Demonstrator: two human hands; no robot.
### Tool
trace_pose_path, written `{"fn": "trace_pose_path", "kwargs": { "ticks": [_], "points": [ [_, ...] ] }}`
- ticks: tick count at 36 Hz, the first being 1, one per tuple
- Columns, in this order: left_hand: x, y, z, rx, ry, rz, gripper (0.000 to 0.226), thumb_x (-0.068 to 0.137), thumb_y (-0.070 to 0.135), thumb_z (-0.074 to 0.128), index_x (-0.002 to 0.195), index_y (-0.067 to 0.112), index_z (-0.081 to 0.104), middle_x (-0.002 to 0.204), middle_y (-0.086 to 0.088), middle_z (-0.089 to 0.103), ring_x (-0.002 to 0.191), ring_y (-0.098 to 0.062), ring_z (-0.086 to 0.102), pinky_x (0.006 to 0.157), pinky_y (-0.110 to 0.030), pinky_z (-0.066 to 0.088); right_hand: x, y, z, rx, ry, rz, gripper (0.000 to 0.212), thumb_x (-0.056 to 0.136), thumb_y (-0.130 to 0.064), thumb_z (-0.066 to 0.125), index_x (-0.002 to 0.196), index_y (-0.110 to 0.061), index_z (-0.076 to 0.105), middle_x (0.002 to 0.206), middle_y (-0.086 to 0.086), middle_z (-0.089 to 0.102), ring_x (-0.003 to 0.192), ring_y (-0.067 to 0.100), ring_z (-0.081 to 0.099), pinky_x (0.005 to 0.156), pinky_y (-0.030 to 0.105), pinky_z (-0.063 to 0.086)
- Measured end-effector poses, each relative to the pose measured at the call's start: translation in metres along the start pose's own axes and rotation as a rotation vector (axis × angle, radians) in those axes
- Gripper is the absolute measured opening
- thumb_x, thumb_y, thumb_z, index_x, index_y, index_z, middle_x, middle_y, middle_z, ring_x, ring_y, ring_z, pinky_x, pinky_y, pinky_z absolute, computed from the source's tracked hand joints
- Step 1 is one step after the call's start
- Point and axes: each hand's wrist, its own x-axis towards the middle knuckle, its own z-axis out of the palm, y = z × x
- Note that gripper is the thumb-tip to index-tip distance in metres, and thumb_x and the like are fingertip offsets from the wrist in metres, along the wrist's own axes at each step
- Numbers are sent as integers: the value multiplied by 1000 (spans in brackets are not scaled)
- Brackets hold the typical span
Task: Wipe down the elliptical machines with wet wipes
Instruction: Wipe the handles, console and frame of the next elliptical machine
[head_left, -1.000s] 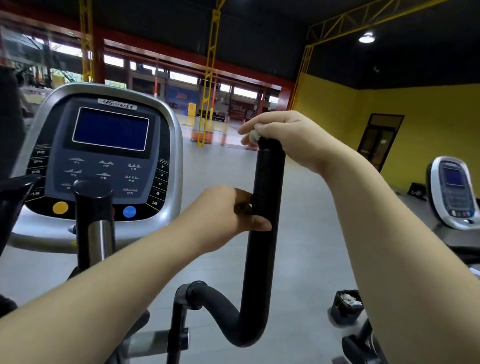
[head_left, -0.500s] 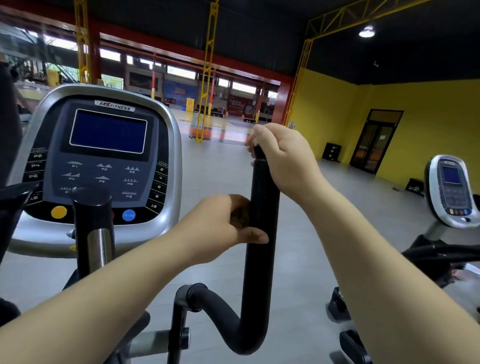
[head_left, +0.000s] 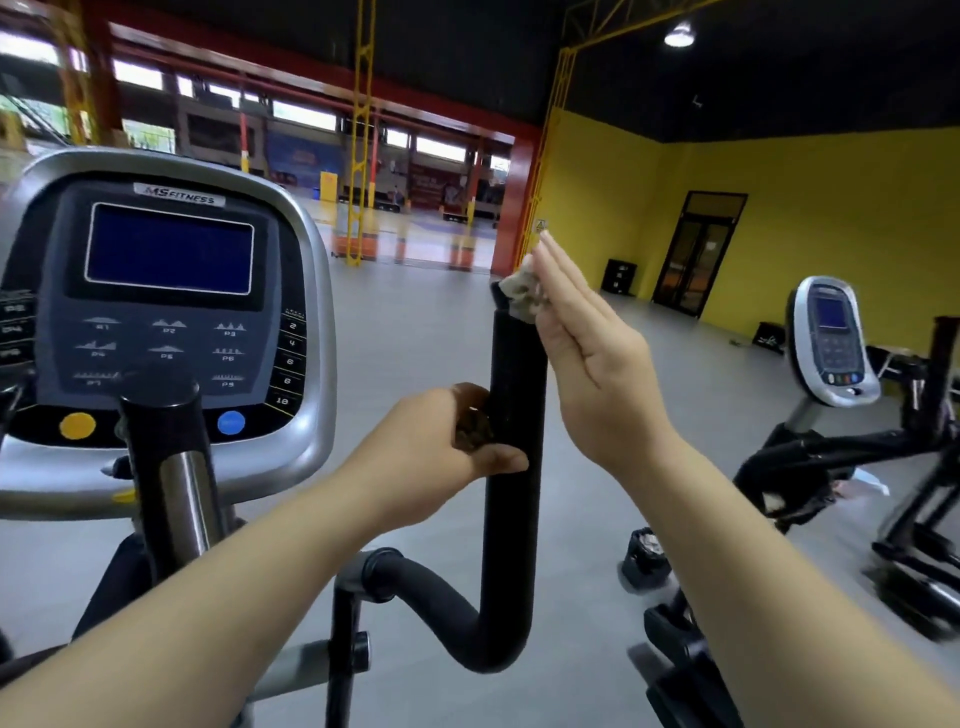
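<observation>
Right hand (head_left: 587, 358): uncurled from top of black padded handlebar (head_left: 514, 519), fingers now straight together, pressing crumpled grey wipe (head_left: 522, 293); left hand (head_left: 431, 441) gripping midway; shaft probably next.

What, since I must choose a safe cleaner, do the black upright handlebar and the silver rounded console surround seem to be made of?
Black upright handlebar: probably a foam or rubber sleeve over a tube; dull matte surface, no glare.
Silver rounded console surround: likely painted moulded plastic; satin sheen with soft highlights, though metal cannot be ruled out.
</observation>
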Motion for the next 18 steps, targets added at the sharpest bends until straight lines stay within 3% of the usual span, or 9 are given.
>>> {"fn": "trace_pose_path", "kwargs": {
  "ticks": [5,11,15,18],
  "points": [
    [-5,2,3,51,55,27,31,76,37,74,103,30,59,88,10,68,83,-8,65,81,-31,53,-33,-4,4,-113,169,-31,34,88,7,59,122,6,58,129,14,56,125,20,53,104,29,44],
    [-13,-1,3,40,51,61,24,85,30,66,107,38,59,84,14,67,77,2,61,67,-12,45,-63,-17,5,-167,201,86,28,80,2,69,107,-2,70,108,12,69,103,17,64,91,24,52],
    [-15,-4,4,25,34,56,32,88,27,63,116,40,56,89,12,69,87,-4,63,77,-18,47,-64,-24,2,-245,178,56,22,80,0,70,103,-4,72,98,13,67,90,11,61,79,14,50],
    [-13,-8,4,-8,25,39,39,88,26,64,126,34,55,91,11,69,93,-8,64,89,-28,47,-32,-26,-1,-336,213,12,20,79,0,70,98,-5,74,91,15,63,80,13,57,68,19,50]
  ]
}}
